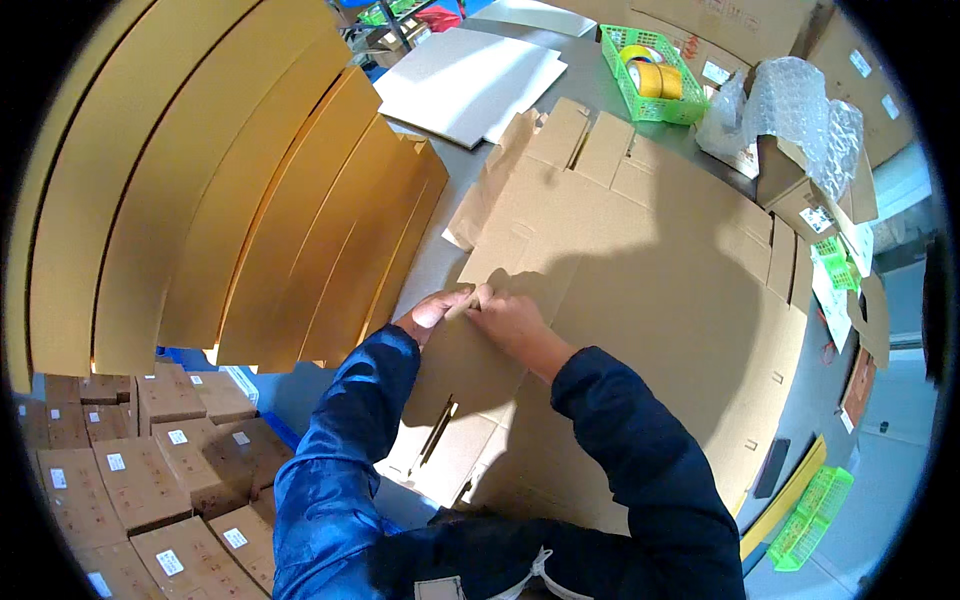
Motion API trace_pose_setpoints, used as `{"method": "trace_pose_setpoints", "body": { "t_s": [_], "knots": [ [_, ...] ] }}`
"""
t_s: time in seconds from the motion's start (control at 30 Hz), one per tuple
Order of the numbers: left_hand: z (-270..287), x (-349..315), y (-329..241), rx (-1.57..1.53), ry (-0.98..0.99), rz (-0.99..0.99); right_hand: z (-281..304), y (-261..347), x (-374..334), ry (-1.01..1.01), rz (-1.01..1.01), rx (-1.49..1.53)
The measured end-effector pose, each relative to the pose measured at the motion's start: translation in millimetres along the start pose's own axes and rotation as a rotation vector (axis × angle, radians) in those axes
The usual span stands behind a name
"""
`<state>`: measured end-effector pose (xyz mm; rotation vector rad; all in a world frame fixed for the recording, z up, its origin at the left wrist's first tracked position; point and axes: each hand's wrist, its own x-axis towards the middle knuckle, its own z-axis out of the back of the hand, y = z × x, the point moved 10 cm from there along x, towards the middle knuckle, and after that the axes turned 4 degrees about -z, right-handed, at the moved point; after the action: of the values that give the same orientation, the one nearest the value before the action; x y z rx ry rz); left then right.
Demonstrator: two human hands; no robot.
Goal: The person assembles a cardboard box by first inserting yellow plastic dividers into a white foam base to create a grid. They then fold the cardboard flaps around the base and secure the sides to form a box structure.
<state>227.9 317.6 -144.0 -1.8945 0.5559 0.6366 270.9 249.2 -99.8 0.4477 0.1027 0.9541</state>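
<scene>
A large flat sheet of die-cut cardboard [640, 290] with slots and flaps covers much of the grey table before me. At its left edge my left hand [432, 314] is closed on the cardboard, thumb toward the right hand. Right beside it, my right hand [508, 318] pinches the same edge with bent fingers, and the cardboard rises a little between the two. Part of the fingers of both hands is hidden by the board and the hands themselves. A long slot [438, 430] lies in the board just below my hands.
Tall stacked cardboard boxes [250, 200] stand close on the left, with labelled cartons [180, 470] below. White boards [470, 85] and a green basket [655, 75] of tape rolls lie at the back. Bubble wrap [790, 110] sits at far right, another green basket [812, 518] at near right.
</scene>
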Motion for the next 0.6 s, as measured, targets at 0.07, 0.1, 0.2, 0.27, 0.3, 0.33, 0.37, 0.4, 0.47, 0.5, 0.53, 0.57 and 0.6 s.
{"method": "trace_pose_setpoints", "body": {
  "t_s": [0.07,0.1,0.2,0.27,0.3,0.33,0.37,0.4,0.47,0.5,0.53,0.57,0.6],
  "knots": [
    [1.0,9.4,-1.0,0.082,0.048,-0.080,-2.8,5.7,-2.4,-0.110,0.093,-0.063],
    [2.1,12.3,-1.7,0.122,0.067,-0.122,-0.7,8.8,-3.5,-0.129,0.111,-0.071],
    [16.6,17.0,6.1,0.207,-0.037,-0.100,5.8,-16.3,-1.8,-0.110,-0.006,0.174],
    [12.8,15.3,1.1,0.301,-0.037,-0.085,6.0,-61.2,-4.4,-0.011,-0.253,0.692],
    [15.8,16.0,-9.9,0.297,-0.105,-0.210,-0.5,-82.8,-8.9,0.078,-0.424,1.089],
    [17.0,15.8,-19.5,0.292,-0.173,-0.335,-12.7,-90.5,-14.0,0.172,-0.595,1.485],
    [18.1,17.4,-31.0,0.286,-0.232,-0.459,-11.0,-93.5,-13.4,0.161,-0.582,1.439],
    [20.9,30.9,-32.2,0.141,-0.125,-0.416,-14.5,-88.5,-14.4,0.160,-0.569,1.399],
    [12.8,66.8,-60.1,0.005,-0.031,-0.402,-11.7,-71.0,-9.0,0.159,-0.476,1.313],
    [2.5,80.9,-78.9,-0.066,0.020,-0.403,-12.6,-71.1,-8.0,0.132,-0.501,1.408],
    [3.9,94.0,-86.5,0.039,-0.001,-0.390,-13.7,-71.2,-6.9,0.109,-0.522,1.503],
    [3.7,107.0,-91.8,0.144,-0.019,-0.376,-15.4,-76.0,-7.2,0.083,-0.546,1.597],
    [-7.6,110.1,-99.0,0.380,-0.049,-0.275,-18.9,-87.1,-7.7,0.055,-0.506,1.689]
  ]
}}
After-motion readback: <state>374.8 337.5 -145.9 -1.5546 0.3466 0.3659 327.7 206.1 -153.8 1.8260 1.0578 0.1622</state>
